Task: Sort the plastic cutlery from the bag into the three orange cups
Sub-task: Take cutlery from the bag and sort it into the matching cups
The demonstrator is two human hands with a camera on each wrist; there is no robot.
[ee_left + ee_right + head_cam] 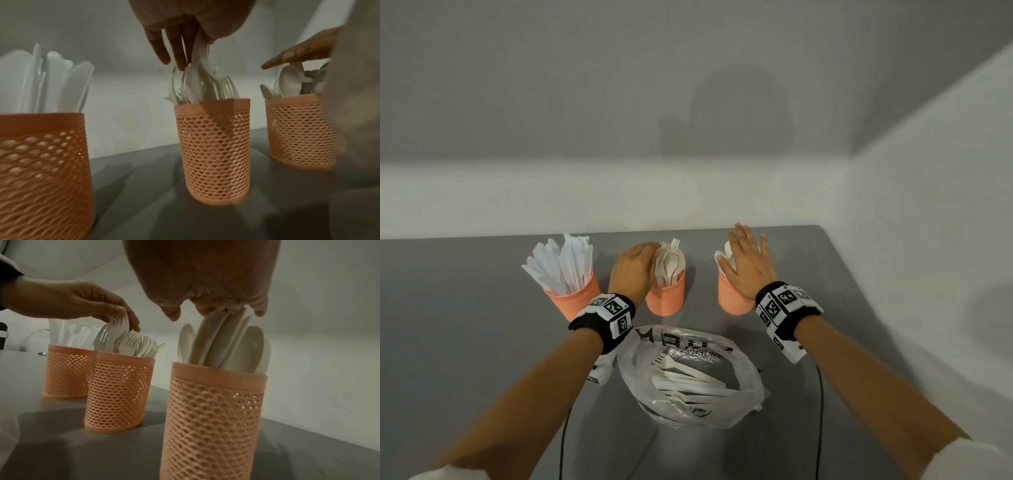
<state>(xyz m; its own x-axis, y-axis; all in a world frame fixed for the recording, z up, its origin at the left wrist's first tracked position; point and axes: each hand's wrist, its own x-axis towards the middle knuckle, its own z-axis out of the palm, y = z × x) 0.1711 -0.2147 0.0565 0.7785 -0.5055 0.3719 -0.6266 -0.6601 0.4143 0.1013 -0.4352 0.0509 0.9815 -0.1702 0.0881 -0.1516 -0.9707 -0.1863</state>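
Left hand [632, 270] over the near-left rim of the middle cup [666, 296], fingers [178, 47] curled down, pinching a white fork [117, 328] by its head among the other forks [207, 91] standing there. Right hand [748, 265] spread flat over the right cup [732, 298], fingers straight and parted, palm down, fingertips [259, 311] on the tops of the spoons [224, 344]; nothing gripped.

Left cup [573, 296] just outside the left wrist, packed with white knives [565, 265] fanned upward and leaning away from the hands. Bag [690, 375] on the table [465, 325] between the two forearms, nearer the body than all three cups, lying flat and crumpled, with a few white pieces of cutlery [688, 380] inside; which kinds, hard to tell.

Cups: matte orange plastic, upright cylinders, smooth solid band at the rim, the wall below pierced in a scale-like lattice with light showing through. Cutlery: thin, rigid, off-white plastic; forks with short tines, spoons with oval bowls, knives long and flat. Bag: thin clear film, wrinkled and glossy, with black print. Table: smooth grey, matte. Black bands with white blocks of square black-and-white markers on both wrists, thin black cables trailing toward the body.
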